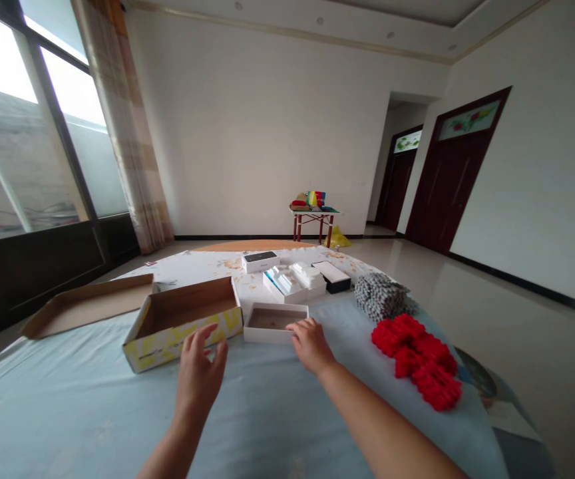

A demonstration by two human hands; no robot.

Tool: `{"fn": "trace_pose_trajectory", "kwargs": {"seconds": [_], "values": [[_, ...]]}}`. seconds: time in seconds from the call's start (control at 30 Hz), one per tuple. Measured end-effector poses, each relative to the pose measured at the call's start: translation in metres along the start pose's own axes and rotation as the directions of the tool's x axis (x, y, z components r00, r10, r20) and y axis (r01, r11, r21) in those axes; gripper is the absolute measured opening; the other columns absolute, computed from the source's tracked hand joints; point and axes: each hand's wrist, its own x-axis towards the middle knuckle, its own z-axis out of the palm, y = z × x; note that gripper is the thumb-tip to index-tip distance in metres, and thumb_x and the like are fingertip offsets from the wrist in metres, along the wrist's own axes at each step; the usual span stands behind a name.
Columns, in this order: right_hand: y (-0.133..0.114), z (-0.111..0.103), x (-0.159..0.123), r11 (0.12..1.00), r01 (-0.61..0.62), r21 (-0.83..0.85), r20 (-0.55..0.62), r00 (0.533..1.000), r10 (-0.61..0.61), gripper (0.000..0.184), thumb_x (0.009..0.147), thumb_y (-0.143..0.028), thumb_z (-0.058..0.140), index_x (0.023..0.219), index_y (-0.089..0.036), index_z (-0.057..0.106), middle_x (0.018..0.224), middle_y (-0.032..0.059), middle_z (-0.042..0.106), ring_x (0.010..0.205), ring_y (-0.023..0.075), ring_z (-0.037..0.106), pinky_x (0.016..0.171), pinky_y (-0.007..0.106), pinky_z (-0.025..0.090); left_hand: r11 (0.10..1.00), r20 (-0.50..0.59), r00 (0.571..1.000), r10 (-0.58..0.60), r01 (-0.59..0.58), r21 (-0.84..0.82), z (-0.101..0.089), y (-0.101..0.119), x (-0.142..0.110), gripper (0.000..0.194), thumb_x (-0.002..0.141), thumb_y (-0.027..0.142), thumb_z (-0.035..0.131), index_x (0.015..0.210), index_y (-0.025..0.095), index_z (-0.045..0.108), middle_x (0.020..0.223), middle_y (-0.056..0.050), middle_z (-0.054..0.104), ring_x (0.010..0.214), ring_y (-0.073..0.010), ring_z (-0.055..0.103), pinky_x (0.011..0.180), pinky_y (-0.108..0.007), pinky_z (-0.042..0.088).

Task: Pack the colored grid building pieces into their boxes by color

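Progress, as far as my feed shows: the yellow-patterned carton (182, 336) sits on the pale blue cloth (68, 416) with its lid off and its brown inside showing, and a brown cardboard tray (88, 306), probably that lid, lies flat just to its left. The small white box (275, 324) stands open between the carton and my right side, with a brown floor showing inside. I can make out nothing in either one from this angle. Farther up, on a floral cloth (202, 269), a white box with a dark top (260, 261), white moulded inserts (292, 283) and a black-and-white box (332, 276) sit grouped apart from the two open ones, so several pieces remain set out rather than put away.

The carton looks sturdy but light, its printed walls square and undented. The left grip (201, 362) is spread, fingers apart and up by the carton's near corner; I cannot tell whether they make contact. The right grip (311, 344) lies over the right end of the small white box, fingers gently curved, and I cannot tell whether it is pressing or holding. Just beyond it are a grey knobbly heap (380, 297) and red knobbly clusters (417, 359).
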Motion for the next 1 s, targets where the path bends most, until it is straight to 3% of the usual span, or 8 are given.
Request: {"fn": "trace_pose_trajectory", "kwargs": {"seconds": [0.1,0.2,0.33,0.43,0.6,0.73,1.0], "values": [[0.004,0.008,-0.004,0.997,0.053,0.064,-0.108,0.993,-0.046,0.033,0.075,-0.008,0.052,0.103,-0.024,0.062,0.1,0.0043,0.062,0.1,0.0201,0.048,0.089,0.034,0.037,0.958,-0.004,0.997,0.083,-0.078,0.276,-0.002,-0.002,0.016,0.04,0.072,0.036,0.048,0.107,0.016,0.054,0.113,-0.012,0.049,0.108,-0.0306,0.045,0.091,-0.046,0.037],[0.009,0.01,-0.007,0.994,0.082,0.068,-0.192,0.979,-0.068,0.037,0.074,-0.006,0.05,0.107,-0.021,0.06,0.108,0.0076,0.057,0.106,0.0219,0.044,0.092,0.038,0.037,0.77,0.047,0.99,0.133,-0.133,0.624,-0.005,-0.006,0.027,0.043,0.079,0.036,0.042,0.118,0.017,0.048,0.124,-0.012,0.047,0.114,-0.0328,0.04,0.093,-0.049,0.032],[0.013,0.003,-0.017,0.996,0.088,0.027,-0.23,0.97,-0.08,0.041,0.073,-0.007,0.051,0.111,-0.02,0.056,0.114,0.01,0.052,0.112,0.024,0.039,0.095,0.042,0.036,0.6,0.164,0.969,0.183,-0.242,0.762,-0.011,-0.024,0.038,0.044,0.082,0.034,0.041,0.121,0.014,0.045,0.12,-0.013,0.052,0.114,-0.0302,0.042,0.096,-0.045,0.028],[0.016,-0.005,-0.024,0.995,0.091,0.025,-0.23,0.97,-0.083,0.041,0.072,-0.008,0.053,0.11,-0.02,0.056,0.114,0.01,0.052,0.111,0.0238,0.04,0.094,0.042,0.037,0.544,0.19,0.956,0.226,-0.285,0.789,-0.011,-0.046,0.043,0.041,0.081,0.035,0.042,0.118,0.019,0.046,0.121,-0.01,0.053,0.115,-0.0285,0.042,0.097,-0.044,0.027],[0.034,-0.022,-0.007,0.996,0.05,0.072,-0.348,0.937,-0.022,0.034,0.074,-0.011,0.051,0.107,-0.018,0.057,0.106,0.01,0.055,0.105,0.0215,0.045,0.092,0.039,0.039,0.605,0.049,0.948,0.315,-0.24,0.759,-0.002,-0.064,0.028,0.043,0.081,0.037,0.041,0.121,0.024,0.038,0.131,-0.01,0.044,0.125,-0.0304,0.033,0.098,-0.051,0.027],[0.059,-0.037,0.024,0.989,-0.129,0.068,-0.37,0.918,0.145,0.034,0.075,-0.014,0.05,0.109,-0.014,0.056,0.105,0.011,0.056,0.103,0.0213,0.048,0.092,0.036,0.039,0.68,0.045,0.95,0.308,-0.253,0.689,0.002,-0.057,0.008,0.05,0.082,0.039,0.038,0.125,0.014,0.037,0.136,-0.019,0.032,0.13,-0.036,0.023,0.1,-0.053,0.025],[0.104,-0.029,0.066,0.925,-0.381,0.01,-0.281,0.886,0.368,0.034,0.074,-0.015,0.051,0.107,-0.01,0.058,0.103,0.0145,0.058,0.104,0.0246,0.05,0.091,0.032,0.038,0.7,-0.02,0.941,0.339,-0.239,0.673,0.003,-0.06,0.003,0.043,0.084,0.04,0.032,0.117,0.016,0.045,0.124,-0.015,0.046,0.118,-0.0328,0.04,0.098,-0.049,0.031]]}}
